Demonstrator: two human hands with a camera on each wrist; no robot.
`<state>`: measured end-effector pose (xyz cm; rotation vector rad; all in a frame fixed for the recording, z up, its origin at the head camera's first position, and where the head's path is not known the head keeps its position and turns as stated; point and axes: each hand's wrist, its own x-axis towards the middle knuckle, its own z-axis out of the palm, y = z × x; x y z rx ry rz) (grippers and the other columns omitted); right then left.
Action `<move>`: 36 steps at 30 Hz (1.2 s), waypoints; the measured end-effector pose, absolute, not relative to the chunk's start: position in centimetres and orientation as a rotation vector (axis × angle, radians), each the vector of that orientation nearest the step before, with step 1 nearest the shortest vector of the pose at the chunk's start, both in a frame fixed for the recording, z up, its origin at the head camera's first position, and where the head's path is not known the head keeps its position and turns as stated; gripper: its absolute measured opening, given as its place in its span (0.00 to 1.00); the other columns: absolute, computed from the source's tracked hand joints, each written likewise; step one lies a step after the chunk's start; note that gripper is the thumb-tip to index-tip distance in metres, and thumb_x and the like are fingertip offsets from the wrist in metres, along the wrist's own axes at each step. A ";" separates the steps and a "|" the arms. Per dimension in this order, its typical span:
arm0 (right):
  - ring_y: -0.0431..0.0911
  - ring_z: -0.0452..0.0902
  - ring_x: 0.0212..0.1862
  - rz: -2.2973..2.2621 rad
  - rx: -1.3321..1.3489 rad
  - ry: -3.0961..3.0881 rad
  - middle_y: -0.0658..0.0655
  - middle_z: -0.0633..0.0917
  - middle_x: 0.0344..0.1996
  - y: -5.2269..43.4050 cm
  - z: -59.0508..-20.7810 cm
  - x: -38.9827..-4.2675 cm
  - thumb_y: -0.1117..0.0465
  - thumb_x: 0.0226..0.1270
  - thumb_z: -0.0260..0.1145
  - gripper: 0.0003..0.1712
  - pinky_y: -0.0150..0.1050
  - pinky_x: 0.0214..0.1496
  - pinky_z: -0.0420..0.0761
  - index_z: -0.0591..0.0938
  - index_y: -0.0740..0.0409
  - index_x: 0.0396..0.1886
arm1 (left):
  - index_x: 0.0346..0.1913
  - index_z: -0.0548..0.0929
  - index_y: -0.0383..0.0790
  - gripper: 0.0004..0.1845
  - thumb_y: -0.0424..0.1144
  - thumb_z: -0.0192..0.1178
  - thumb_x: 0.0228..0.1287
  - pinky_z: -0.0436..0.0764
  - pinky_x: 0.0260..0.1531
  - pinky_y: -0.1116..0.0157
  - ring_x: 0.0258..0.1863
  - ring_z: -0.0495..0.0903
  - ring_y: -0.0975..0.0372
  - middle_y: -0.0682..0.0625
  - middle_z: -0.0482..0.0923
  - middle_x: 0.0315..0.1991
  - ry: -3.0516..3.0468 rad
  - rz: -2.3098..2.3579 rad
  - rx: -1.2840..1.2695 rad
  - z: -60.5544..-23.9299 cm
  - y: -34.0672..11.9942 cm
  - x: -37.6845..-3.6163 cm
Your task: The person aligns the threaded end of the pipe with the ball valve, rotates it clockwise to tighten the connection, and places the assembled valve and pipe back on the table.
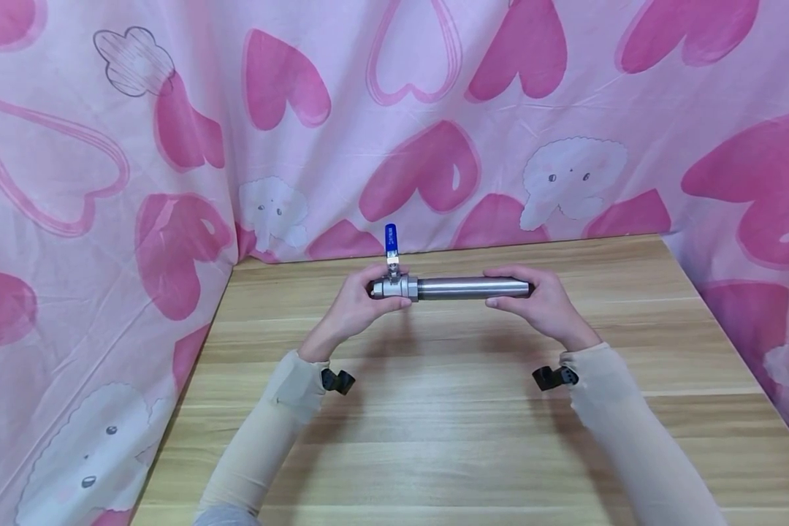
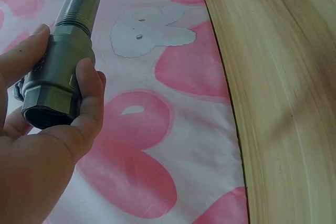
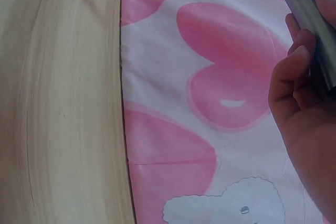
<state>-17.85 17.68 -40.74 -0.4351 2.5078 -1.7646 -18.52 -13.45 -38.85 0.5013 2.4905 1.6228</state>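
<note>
A metal ball valve (image 1: 394, 288) with a blue lever handle (image 1: 391, 239) is joined to a straight steel pipe (image 1: 456, 288). My left hand (image 1: 360, 301) grips the valve body, thumb on the near side and fingers behind. The left wrist view shows the valve's open hexagonal end (image 2: 50, 108) and threads where the pipe enters. At the other end, my right hand (image 1: 542, 299) grips the pipe between thumb and fingers. Both pieces are held level above the table, the lever pointing away from me. In the right wrist view, the pipe (image 3: 310, 19) runs past curled fingers (image 3: 294, 66).
Below lies a wood-grain table (image 1: 434, 438), with the hands' shadows on it. A pink curtain (image 1: 342, 161) printed with hearts and white cartoon animals hangs behind the table and along both sides. Small black devices (image 1: 337, 380) are strapped at the wrists.
</note>
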 end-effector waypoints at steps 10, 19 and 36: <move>0.43 0.79 0.42 -1.716 -0.454 2.523 0.53 0.82 0.52 17.5 -40.3 -17.9 0.58 0.55 0.75 0.26 0.31 0.42 0.80 0.82 0.51 0.56 | 0.55 0.82 0.47 0.24 0.41 0.73 0.52 0.78 0.38 0.63 0.39 0.77 0.57 0.47 0.83 0.46 2.491 1.639 0.504 -39.0 -13.8 -18.5; 0.43 0.77 0.45 -1.741 -0.547 2.511 0.50 0.78 0.52 17.4 -40.1 -18.0 0.62 0.58 0.72 0.27 0.29 0.44 0.79 0.78 0.54 0.58 | 0.54 0.81 0.48 0.23 0.42 0.72 0.53 0.81 0.38 0.62 0.41 0.78 0.57 0.47 0.80 0.46 2.425 1.685 0.413 -39.3 -14.3 -18.6; 0.41 0.80 0.40 -1.863 -0.498 2.436 0.52 0.80 0.46 17.4 -40.2 -18.3 0.63 0.57 0.73 0.23 0.30 0.43 0.82 0.78 0.60 0.53 | 0.53 0.80 0.47 0.23 0.40 0.73 0.53 0.83 0.39 0.61 0.41 0.78 0.56 0.45 0.79 0.46 2.381 1.734 0.346 -39.2 -14.6 -18.4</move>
